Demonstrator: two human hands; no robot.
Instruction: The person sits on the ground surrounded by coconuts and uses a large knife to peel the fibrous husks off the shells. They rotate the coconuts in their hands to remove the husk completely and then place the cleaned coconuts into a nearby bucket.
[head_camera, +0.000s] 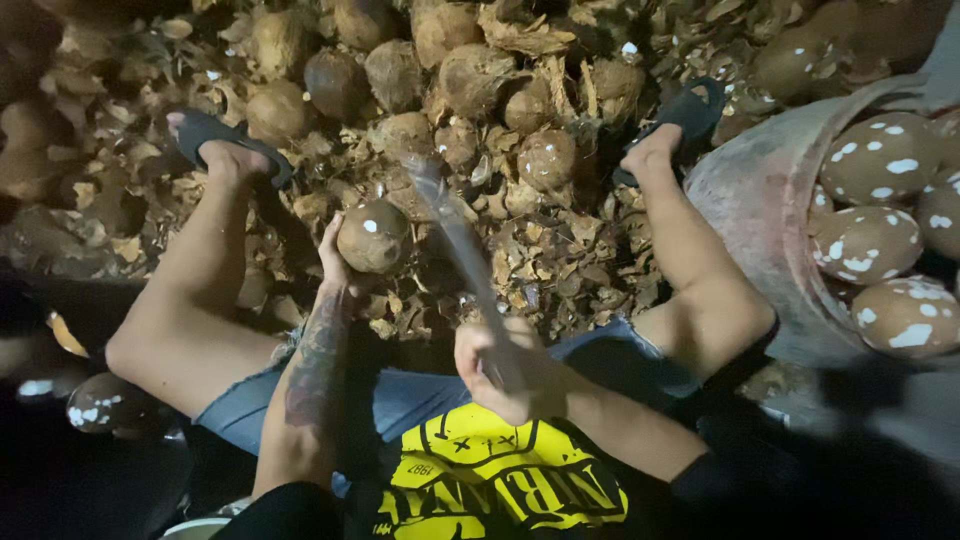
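Coconut (372, 236) near frame centre, on husk litter (545, 262), cupped from behind by left hand (335, 262). Right hand (497, 368) at 5 o'clock, fist closed round knife (455, 235), blurred blade beside coconut. Basket (745, 180) of peeled coconuts at 3 o'clock.

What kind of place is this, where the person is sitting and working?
Probably a coconut-husking work spot on the ground. Brown coconuts lie piled among husk scraps, and a basket at the right holds trimmed ones.
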